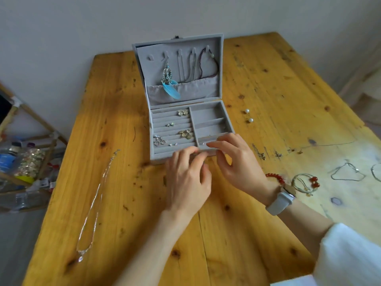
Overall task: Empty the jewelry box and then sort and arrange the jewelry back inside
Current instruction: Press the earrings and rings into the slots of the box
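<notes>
Wooden table (123, 182): jewelry box (185, 129) beyond both hands (208, 170).

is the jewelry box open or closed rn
Open: the grey velvet jewelry box has its lid standing upright, showing the ring rows and compartments.

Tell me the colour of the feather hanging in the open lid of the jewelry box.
Light blue feather, seen best in the head view.

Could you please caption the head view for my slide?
Both hands work at the open jewelry box's front edge; necklace and bracelets lie on the table.
</notes>
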